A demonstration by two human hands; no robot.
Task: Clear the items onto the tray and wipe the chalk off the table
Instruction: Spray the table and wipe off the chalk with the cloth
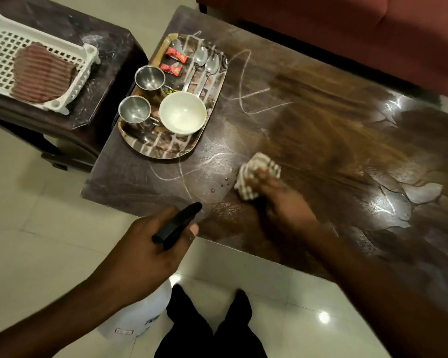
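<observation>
We see the right hand (274,195), blurred, with its fingers clamped on a bunched checked cloth (256,174) that touches the worktop (334,120) near its front edge. The left hand (142,251) has its fingers wrapped round the black head of a spray bottle (176,226), nozzle pointing up-right toward the cloth. Chalk lines (243,81) lie beside and in front of the tray (163,149). The tray sits at the worktop's left end, long axis running away from us; on it are a white bowl (183,112), two steel cups (149,78), red sachets (176,55), and spoons (201,58) lying lengthwise, bowls at the far end
</observation>
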